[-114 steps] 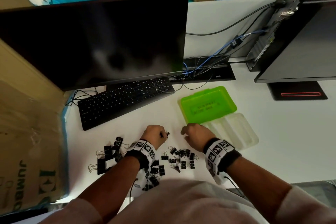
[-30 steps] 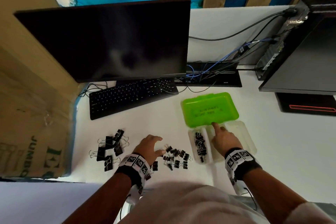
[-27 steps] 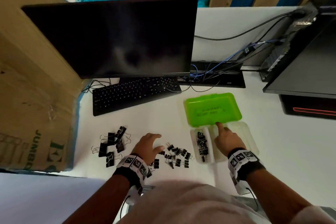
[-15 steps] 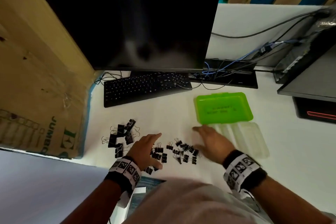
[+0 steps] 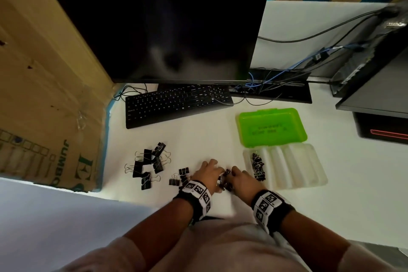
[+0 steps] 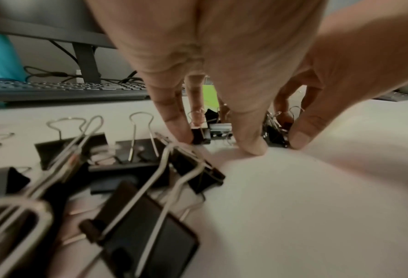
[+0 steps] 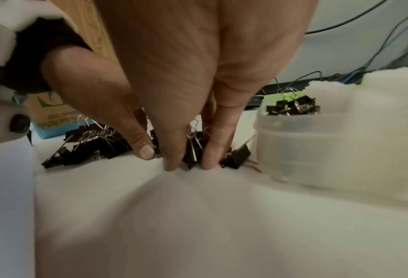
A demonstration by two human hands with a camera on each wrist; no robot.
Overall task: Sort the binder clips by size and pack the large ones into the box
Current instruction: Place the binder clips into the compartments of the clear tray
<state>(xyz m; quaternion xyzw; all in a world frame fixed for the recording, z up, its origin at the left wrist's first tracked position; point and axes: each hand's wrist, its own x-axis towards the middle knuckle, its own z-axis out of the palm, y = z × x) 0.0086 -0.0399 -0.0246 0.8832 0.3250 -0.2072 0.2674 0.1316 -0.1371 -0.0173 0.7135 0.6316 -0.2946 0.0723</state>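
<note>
Our left hand (image 5: 208,175) and right hand (image 5: 239,180) together clutch small black binder clips (image 5: 224,180); the clear ridged plastic box (image 5: 298,168) lies just right, nearer our right hand.

Small clips (image 5: 224,180) between both hands largely covered by fingers; count indeterminate. Green lid (image 5: 271,127) lettering illegible.

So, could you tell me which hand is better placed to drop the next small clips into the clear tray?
Right. The right hand sits beside the clear tray and its fingers already pinch small clips. The left hand is farther from the tray, nearer the large clips.
</note>
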